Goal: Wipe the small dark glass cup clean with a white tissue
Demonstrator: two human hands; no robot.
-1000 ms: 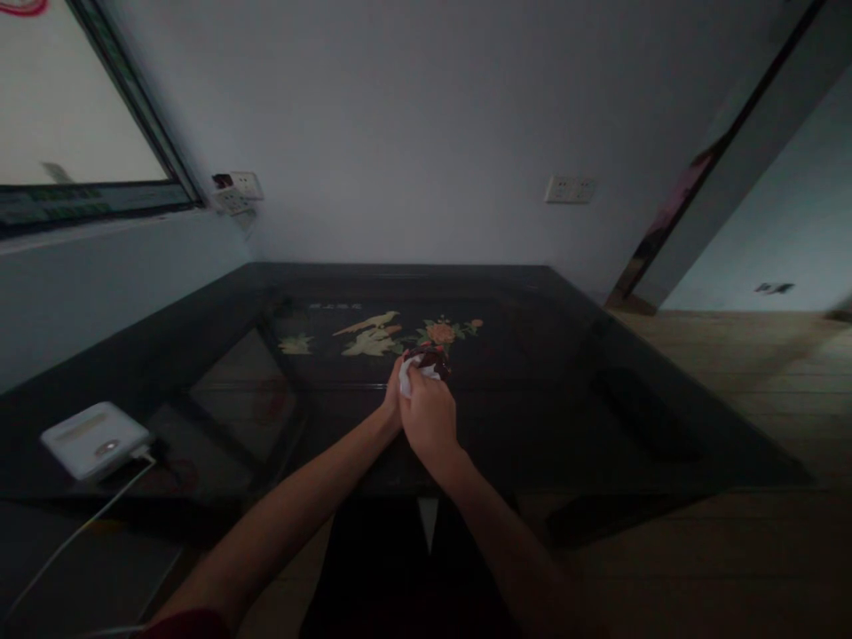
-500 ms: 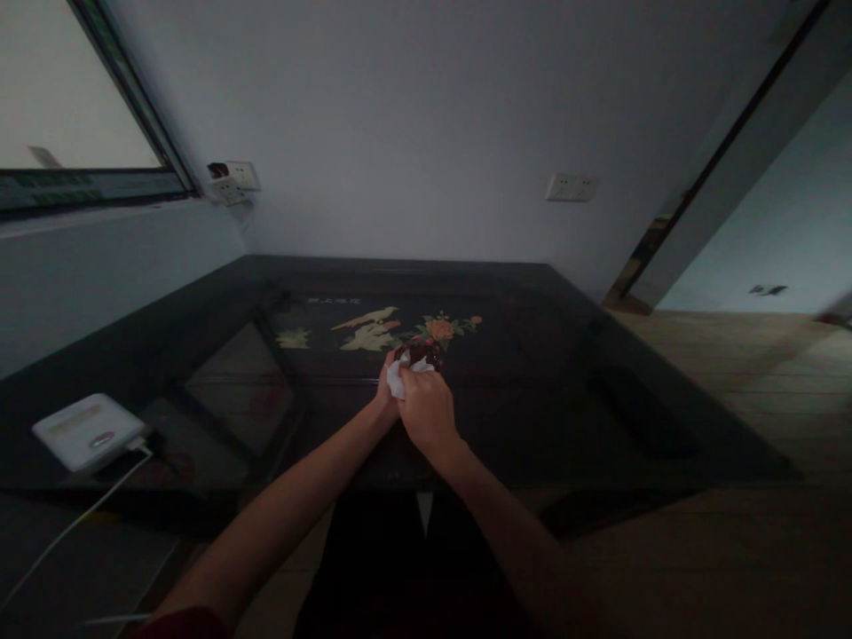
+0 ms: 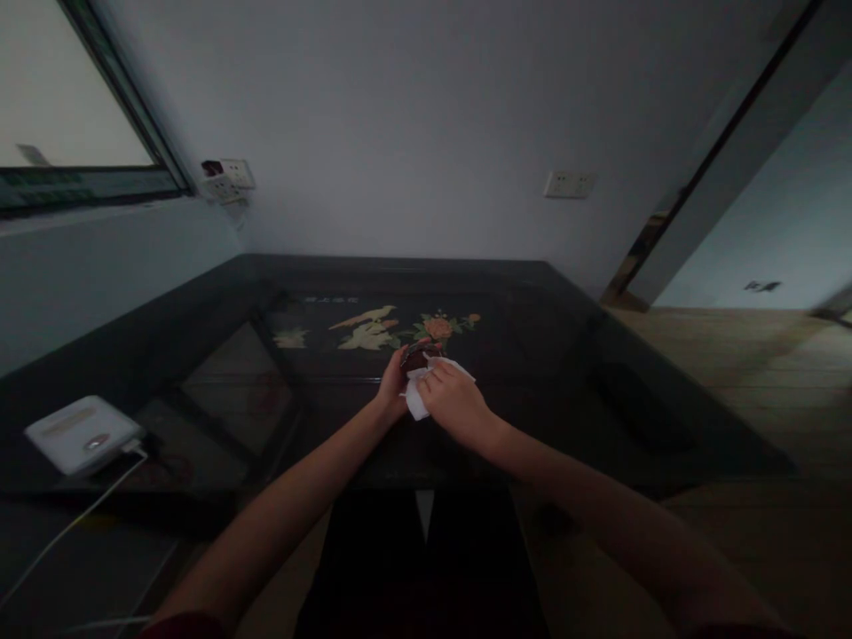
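My left hand (image 3: 392,388) is wrapped around the side of a small, dark reddish-brown round object (image 3: 414,359) with a shiny rim. Its exact kind is hard to make out in the dim light. In my right hand (image 3: 456,401) is a crumpled white tissue (image 3: 417,406), pinched between bent fingers. The tissue lies against the near side of the round object, and part of it hangs below my fingers. Both hands are close together over the middle of a glossy black table (image 3: 532,355).
A white box-shaped device (image 3: 83,433) with a plugged-in white cable (image 3: 80,519) sits at the table's left. On the right lies a dark flat object (image 3: 639,408), barely visible. Bird-and-flower artwork (image 3: 369,330) decorates the tabletop. Wall sockets (image 3: 569,185) are behind.
My right hand has shifted right and its forearm has swung outward, drawing the tissue back from the round object. More of the object's inside and rim now shows. My left hand stays around it.
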